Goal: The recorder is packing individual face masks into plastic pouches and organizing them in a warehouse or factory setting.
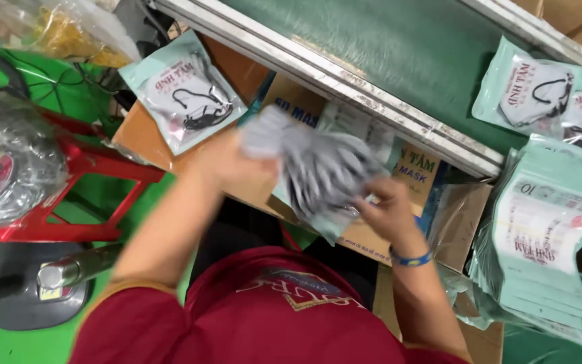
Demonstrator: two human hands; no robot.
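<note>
Colour rundown: the stack of face masks (325,168) is grey with darker grey streaks, kinda blurry. The pouches (184,91) are pale mint with a white panel and black mask loops showing through. Conveyor belt (399,54) is dark green with silvery rails. Cardboard box (412,168) is tan with blue lettering. Shirt (264,317) is maroon, wristband (410,259) blue, stool (82,175) red, floor (8,344) bright green.
</note>
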